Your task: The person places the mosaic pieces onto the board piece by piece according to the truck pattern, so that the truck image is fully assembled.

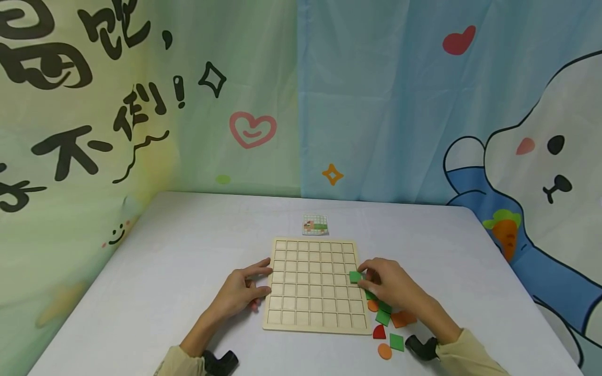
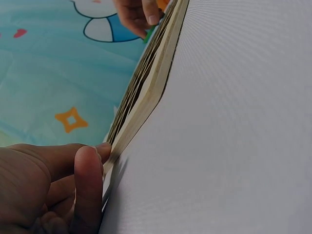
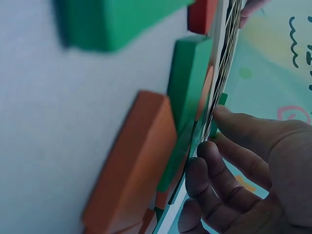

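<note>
A pale wooden grid board (image 1: 310,303) lies on the white table. At its left edge, my left hand (image 1: 235,293) rests the tips of the thumb and index finger against the wood, with the other fingers folded in. My right hand (image 1: 389,283) pinches a green square tile (image 1: 355,277) between thumb and index finger, over the grid's rightmost column. In the right wrist view, that tile (image 3: 223,99) shows partly behind the thumb, standing above the board's edge. The other squares of the grid hold no tiles.
Loose pieces lie right of the board: a red quarter-round piece (image 1: 379,332), an orange disc (image 1: 384,351), a green square (image 1: 396,342) and several more, some under my right hand. A small picture card (image 1: 315,224) lies behind the board. Printed curtains (image 1: 376,104) hang behind the table.
</note>
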`<state>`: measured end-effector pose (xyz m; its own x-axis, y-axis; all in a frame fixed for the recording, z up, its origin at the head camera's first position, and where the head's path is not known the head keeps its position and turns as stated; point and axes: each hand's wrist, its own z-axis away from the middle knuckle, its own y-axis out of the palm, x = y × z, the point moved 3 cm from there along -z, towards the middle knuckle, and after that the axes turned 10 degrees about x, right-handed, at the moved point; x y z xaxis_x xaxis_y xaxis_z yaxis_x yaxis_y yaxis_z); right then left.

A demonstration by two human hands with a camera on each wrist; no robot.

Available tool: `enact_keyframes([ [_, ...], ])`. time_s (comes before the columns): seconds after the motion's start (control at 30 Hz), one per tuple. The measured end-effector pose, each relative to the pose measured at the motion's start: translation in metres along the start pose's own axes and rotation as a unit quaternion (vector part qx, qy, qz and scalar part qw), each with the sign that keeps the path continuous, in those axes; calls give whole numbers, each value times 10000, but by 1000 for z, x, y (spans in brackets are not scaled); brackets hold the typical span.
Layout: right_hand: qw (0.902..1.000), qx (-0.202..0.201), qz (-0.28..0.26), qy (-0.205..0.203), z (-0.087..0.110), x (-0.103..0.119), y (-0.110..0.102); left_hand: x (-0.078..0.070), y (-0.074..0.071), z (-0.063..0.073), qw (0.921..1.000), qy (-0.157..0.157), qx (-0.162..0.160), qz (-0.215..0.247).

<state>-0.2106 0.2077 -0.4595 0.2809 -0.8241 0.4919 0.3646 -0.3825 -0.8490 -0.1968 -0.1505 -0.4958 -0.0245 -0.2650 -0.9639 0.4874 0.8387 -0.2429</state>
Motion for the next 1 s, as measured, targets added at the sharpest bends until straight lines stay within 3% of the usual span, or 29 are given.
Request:
enact_keyframes([
  [1.0,9992,265,248,-167,-2,2,3,6,1,-2,9998,-65,-102,-147],
])
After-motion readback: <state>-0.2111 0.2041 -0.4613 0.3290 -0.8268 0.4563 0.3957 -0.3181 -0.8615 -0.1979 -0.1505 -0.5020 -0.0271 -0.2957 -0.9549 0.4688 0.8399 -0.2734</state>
